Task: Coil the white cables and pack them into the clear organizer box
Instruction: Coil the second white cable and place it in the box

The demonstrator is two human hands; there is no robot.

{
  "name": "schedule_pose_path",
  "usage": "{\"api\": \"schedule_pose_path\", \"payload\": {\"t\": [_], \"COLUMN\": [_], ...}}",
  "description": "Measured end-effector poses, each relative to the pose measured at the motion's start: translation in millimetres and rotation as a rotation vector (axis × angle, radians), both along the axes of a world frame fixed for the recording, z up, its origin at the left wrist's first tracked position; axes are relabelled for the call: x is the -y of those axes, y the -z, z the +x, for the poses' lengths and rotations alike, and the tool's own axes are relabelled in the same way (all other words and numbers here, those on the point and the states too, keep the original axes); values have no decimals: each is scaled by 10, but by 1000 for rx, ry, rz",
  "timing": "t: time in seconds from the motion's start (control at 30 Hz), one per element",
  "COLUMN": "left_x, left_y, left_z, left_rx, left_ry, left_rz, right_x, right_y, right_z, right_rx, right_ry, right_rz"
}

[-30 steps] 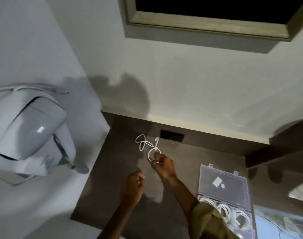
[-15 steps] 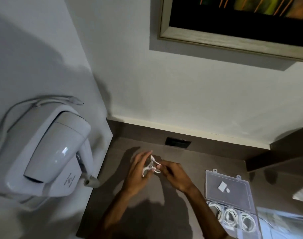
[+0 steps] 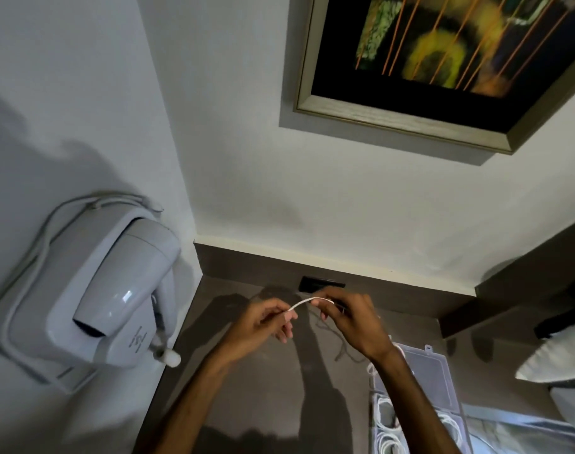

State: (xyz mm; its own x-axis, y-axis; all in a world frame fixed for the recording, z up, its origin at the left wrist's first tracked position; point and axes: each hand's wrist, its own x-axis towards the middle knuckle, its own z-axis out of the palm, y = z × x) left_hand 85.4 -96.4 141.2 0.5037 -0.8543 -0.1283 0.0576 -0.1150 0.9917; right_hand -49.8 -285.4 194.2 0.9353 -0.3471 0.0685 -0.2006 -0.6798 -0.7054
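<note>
Both hands hold one white cable [image 3: 304,302] above the brown counter [image 3: 246,404]. My left hand [image 3: 263,326] pinches one end of it. My right hand [image 3: 351,319] grips it further along, so a short stretch arcs between the two; more of the cable hangs down past my right wrist. The clear organizer box [image 3: 440,378] lies open at the lower right, partly behind my right forearm. Several coiled white cables [image 3: 386,424] sit in its compartments.
A white wall-mounted hair dryer [image 3: 115,290] hangs on the left wall beside the counter. A dark socket plate [image 3: 322,284] sits in the counter's back strip. A framed picture [image 3: 443,60] hangs above. White folded objects [image 3: 561,362] lie at the right edge.
The cable was lifted off the counter by my right hand, my left hand joined it, and both hands have now drawn a short stretch of it out between them. The camera tilted upward.
</note>
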Motion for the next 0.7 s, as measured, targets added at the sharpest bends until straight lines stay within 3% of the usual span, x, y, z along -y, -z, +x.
{"api": "schedule_pose_path", "payload": {"t": [0.17, 0.3, 0.5, 0.7], "left_x": [-80, -48, 1, 73], "left_y": [-202, -360, -544, -676], "left_z": [-208, -385, -596, -628], "left_rx": [-450, -672, -707, -643], "left_ry": [134, 14, 68, 3], "left_rz": [-155, -301, -506, -518], "right_x": [-31, -33, -93, -330], "right_y": [-151, -213, -266, 40], "right_z": [21, 12, -32, -166], "right_rx": [125, 172, 207, 156], "right_ry": [-94, -162, -209, -28], "right_rz": [24, 38, 241, 350]}}
